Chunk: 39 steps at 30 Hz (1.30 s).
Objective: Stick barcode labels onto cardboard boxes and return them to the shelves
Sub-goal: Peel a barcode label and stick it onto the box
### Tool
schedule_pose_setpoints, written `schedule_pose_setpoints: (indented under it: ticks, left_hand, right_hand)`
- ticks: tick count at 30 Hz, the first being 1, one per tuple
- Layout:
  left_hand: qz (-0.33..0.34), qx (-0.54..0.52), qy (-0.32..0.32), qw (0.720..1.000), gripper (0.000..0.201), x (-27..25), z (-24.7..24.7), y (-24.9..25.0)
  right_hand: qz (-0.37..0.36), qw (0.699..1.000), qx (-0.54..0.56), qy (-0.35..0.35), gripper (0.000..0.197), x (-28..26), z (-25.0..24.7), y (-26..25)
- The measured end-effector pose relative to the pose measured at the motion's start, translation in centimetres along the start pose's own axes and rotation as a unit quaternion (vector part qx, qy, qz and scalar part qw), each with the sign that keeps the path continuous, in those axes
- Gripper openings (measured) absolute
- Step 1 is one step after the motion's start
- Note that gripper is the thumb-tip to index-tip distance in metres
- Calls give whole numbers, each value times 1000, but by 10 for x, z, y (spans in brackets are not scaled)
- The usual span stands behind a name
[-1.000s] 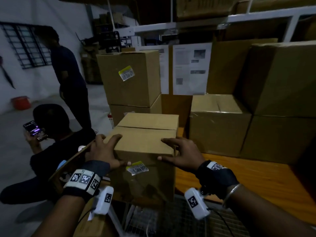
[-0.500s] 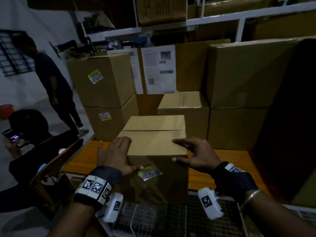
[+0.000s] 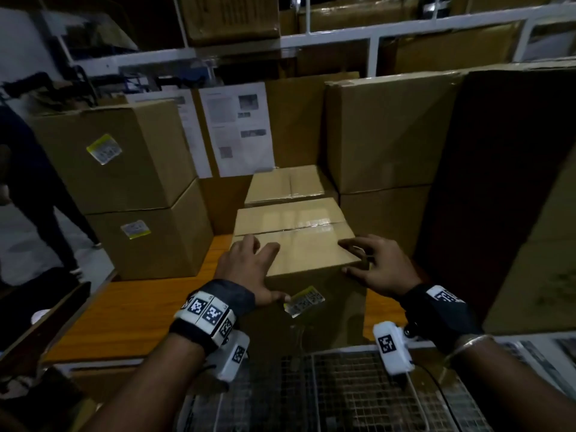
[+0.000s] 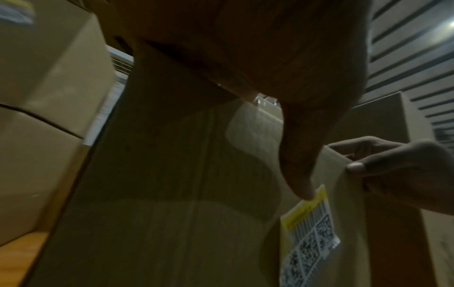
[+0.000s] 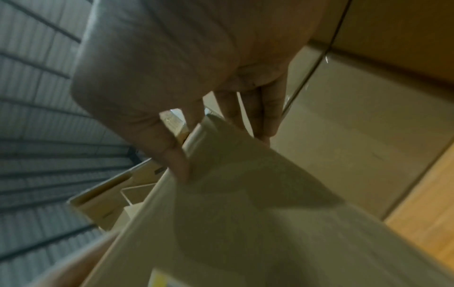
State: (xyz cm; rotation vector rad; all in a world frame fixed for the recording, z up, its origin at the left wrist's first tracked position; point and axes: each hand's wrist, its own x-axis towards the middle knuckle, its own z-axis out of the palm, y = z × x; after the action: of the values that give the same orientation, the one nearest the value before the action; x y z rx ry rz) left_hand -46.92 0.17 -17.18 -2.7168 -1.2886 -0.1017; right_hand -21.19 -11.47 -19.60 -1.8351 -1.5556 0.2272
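Observation:
A taped cardboard box (image 3: pixel 296 244) stands on the wooden shelf board (image 3: pixel 134 316), just in front of a smaller box (image 3: pixel 290 185). A yellow-and-white barcode label (image 3: pixel 304 300) sits on its near face. My left hand (image 3: pixel 249 269) grips the top left corner, fingers on the lid. In the left wrist view its thumb (image 4: pixel 302 174) touches the upper edge of the label (image 4: pixel 309 233). My right hand (image 3: pixel 374 266) grips the top right corner, fingers over the lid edge and thumb on the near face. The right wrist view shows that hand (image 5: pixel 196 97) on the box (image 5: pixel 245 213).
Two stacked labelled boxes (image 3: pixel 118 157) (image 3: pixel 149 241) stand to the left. Large boxes (image 3: pixel 386 132) and a dark one (image 3: pixel 498 182) wall in the right. A wire-mesh cart (image 3: pixel 343 394) lies below my arms. A person (image 3: pixel 31 188) stands at far left.
Both hands have carried the box to the right and farther in over the shelf board, close to the smaller box behind. The seated person has left the view.

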Motion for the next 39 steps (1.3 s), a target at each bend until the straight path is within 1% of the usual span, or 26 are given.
schedule_pose_setpoints:
  ticks: [3, 6, 8, 11, 17, 23, 30, 35, 39]
  left_hand:
    - [38, 9, -19, 999, 104, 11, 0, 8]
    - [73, 32, -26, 996, 115, 20, 1, 12]
    - [94, 39, -22, 995, 119, 22, 3, 13]
    - [126, 48, -10, 991, 121, 23, 7, 12]
    - [152, 53, 0, 987, 123, 33, 13, 7]
    - [154, 31, 4, 988, 120, 43, 14, 5]
    - [142, -2, 22, 990, 117, 42, 17, 5]
    - [135, -8, 21, 991, 120, 43, 18, 7]
    - [132, -13, 10, 991, 121, 45, 17, 7]
  right_hand:
    - [3, 997, -80, 14, 58, -4, 4, -7]
    - [-60, 990, -117, 40, 66, -10, 13, -21]
    - [-82, 985, -149, 24, 76, -12, 23, -26]
    - [-83, 969, -233, -2, 87, -10, 37, -26]
    - [-85, 943, -320, 24, 105, -8, 49, -20]
    - [-52, 945, -322, 31, 106, -4, 54, -21]
    - [-29, 952, -303, 40, 104, -7, 56, -27]
    - [-30, 958, -282, 48, 102, -8, 56, -28]
    - [-45, 959, -273, 54, 101, -9, 56, -26]
